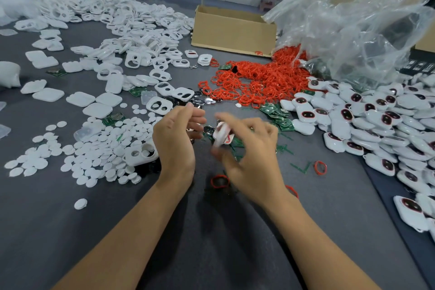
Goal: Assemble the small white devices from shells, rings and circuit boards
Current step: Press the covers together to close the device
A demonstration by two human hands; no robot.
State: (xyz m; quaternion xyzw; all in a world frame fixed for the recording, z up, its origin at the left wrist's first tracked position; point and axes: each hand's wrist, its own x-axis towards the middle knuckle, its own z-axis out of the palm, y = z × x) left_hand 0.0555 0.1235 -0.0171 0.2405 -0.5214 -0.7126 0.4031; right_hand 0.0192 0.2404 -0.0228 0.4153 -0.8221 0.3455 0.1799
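Holding the white shell over the middle of the counter, right grip pinches its edges; likely light, stiff, slick plastic, so rim hold suits; left grip half-curled, can't tell if holding anything.

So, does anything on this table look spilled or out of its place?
Yes. The red rings spill from the clear bag in a loose heap. One stray ring lies apart from it, right of the right hand, next to scattered green slivers. No damage shows.
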